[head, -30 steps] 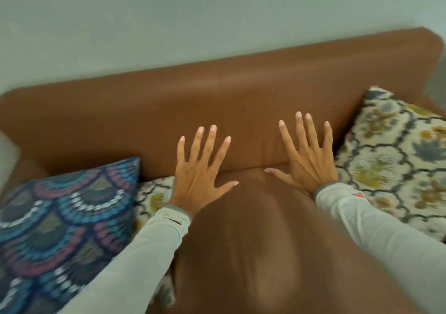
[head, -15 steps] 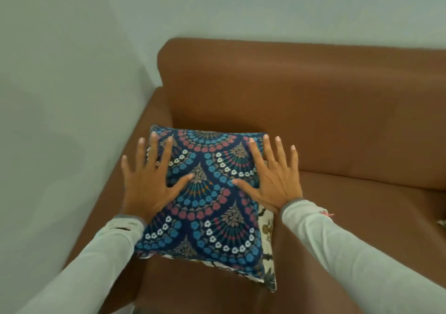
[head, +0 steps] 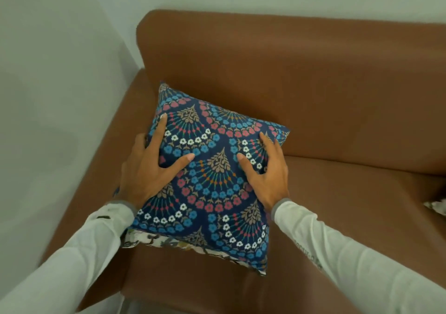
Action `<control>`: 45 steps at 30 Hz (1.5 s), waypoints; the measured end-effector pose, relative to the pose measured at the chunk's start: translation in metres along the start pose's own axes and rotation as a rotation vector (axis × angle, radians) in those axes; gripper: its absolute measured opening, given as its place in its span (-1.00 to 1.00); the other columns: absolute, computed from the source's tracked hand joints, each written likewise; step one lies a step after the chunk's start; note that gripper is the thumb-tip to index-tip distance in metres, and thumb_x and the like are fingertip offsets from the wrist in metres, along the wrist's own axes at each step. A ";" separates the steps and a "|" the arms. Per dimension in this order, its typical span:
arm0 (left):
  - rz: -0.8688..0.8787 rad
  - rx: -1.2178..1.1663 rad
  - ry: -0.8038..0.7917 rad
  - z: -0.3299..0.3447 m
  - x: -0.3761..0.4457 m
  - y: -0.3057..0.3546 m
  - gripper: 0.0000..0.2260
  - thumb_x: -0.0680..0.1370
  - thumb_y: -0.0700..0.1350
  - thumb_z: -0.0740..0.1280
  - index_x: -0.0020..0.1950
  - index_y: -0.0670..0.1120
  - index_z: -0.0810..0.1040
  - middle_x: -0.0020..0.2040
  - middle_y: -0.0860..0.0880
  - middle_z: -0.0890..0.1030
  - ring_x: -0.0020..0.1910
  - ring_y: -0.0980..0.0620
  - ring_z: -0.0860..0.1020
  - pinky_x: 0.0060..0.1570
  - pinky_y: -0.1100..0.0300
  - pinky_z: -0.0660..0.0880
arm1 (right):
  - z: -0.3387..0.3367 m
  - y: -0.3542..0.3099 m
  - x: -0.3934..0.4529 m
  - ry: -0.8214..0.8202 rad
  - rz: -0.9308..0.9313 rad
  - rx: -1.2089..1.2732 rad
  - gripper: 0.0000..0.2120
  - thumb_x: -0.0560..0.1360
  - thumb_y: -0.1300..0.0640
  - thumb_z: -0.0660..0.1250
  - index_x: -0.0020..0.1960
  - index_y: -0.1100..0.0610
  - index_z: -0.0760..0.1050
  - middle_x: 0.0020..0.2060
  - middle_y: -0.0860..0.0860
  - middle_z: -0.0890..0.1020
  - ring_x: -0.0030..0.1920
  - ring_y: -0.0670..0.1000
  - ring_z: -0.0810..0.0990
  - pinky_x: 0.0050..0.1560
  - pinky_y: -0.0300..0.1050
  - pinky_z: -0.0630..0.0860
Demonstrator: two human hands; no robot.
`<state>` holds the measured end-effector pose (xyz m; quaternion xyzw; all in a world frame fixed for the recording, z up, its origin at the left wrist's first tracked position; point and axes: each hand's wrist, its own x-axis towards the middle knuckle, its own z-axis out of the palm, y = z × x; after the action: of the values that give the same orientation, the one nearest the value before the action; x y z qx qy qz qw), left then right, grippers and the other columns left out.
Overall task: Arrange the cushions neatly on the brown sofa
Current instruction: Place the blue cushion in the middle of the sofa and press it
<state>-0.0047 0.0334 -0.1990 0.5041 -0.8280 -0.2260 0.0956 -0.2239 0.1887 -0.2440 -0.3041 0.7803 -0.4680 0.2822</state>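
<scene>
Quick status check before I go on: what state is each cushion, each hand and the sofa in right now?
Blue cushion: gripped at both sides, stacked on another cushion.
White patterned cushion: under the blue one, only its front edge showing.
Second white cushion: corner just visible at the right edge.
Left hand: clasping the blue cushion's left side.
Right hand: clasping its right side.
Sofa: middle seat bare.

Bare seat (head: 350,217) right of blue cushion (head: 212,181)
</scene>
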 end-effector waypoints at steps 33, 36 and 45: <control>0.763 0.470 0.344 0.256 0.019 0.287 -0.20 0.70 0.40 0.11 0.76 -0.10 0.08 0.72 -0.36 0.10 0.72 -0.34 0.10 0.65 -0.34 0.10 | -0.311 0.173 0.074 0.343 -0.578 -1.166 -0.10 0.59 -0.55 0.04 0.74 -0.01 0.13 0.68 0.36 0.17 0.69 0.38 0.14 0.59 0.56 0.06; 0.796 0.503 0.294 0.260 0.029 0.288 -0.23 0.72 0.36 0.10 0.76 -0.12 0.11 0.72 -0.32 0.12 0.72 -0.31 0.13 0.65 -0.32 0.15 | -0.313 0.175 0.080 0.288 -0.551 -1.214 -0.09 0.59 -0.55 -0.01 0.75 -0.01 0.08 0.70 0.33 0.15 0.70 0.36 0.13 0.59 0.56 0.07; 0.786 0.535 0.287 0.248 0.012 0.269 -0.22 0.72 0.36 0.09 0.76 -0.14 0.08 0.74 -0.26 0.11 0.73 -0.27 0.11 0.65 -0.32 0.15 | -0.301 0.163 0.065 0.256 -0.540 -1.244 -0.07 0.61 -0.52 0.00 0.75 0.08 0.07 0.70 0.30 0.15 0.70 0.35 0.13 0.61 0.54 0.07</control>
<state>-0.3191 0.1970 -0.2914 0.1866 -0.9629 0.1193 0.1542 -0.5187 0.3703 -0.2795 -0.5355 0.8280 -0.0195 -0.1653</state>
